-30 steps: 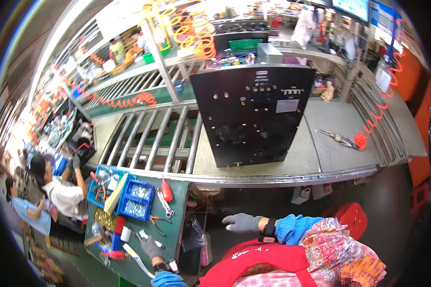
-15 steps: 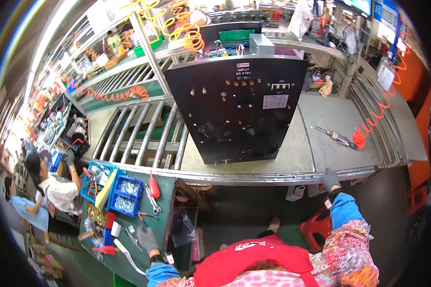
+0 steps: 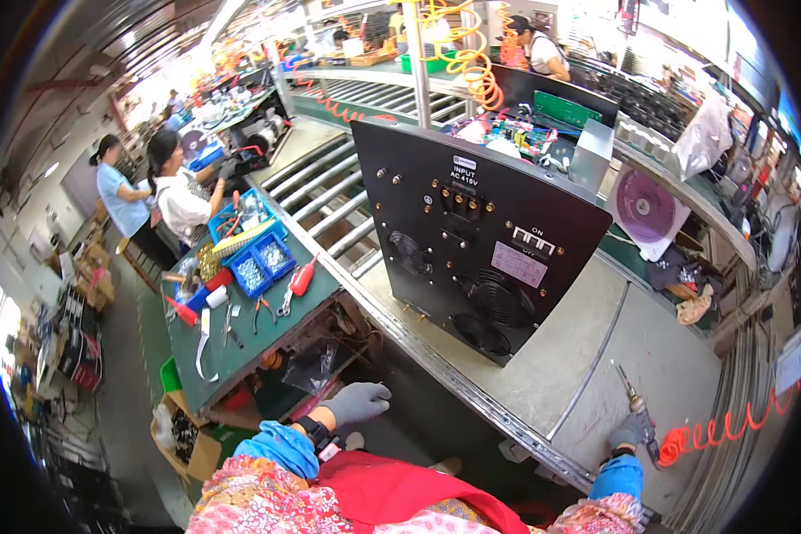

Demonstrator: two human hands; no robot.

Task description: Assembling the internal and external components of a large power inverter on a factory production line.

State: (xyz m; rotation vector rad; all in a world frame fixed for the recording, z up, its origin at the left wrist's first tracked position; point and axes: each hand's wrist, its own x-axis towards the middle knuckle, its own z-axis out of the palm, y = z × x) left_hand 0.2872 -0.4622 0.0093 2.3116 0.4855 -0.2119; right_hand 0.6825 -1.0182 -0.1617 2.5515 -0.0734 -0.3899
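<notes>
My right hand, in a grey glove, is closed round an air screwdriver on the grey worktop at the right. The driver's bit points up and away from me, and its orange coiled hose runs off to the right. My left hand, also gloved, hangs in front of the bench edge with its fingers curled together. Whatever they may hold is hidden. Before me stands a tall black metal panel with fans, brass screws and terminals, the back of an electrical cabinet with circuit boards behind it.
On a green side table at the left are blue bins of screws, a red bottle, pliers and scissors. Metal rollers lie left of the panel. Two people stand at the far left. Stacked sheets edge the worktop's right.
My view has turned. My left hand has lifted away from the tools on the green table. My right hand has gone from the bench edge to the screwdriver and taken hold of it.
</notes>
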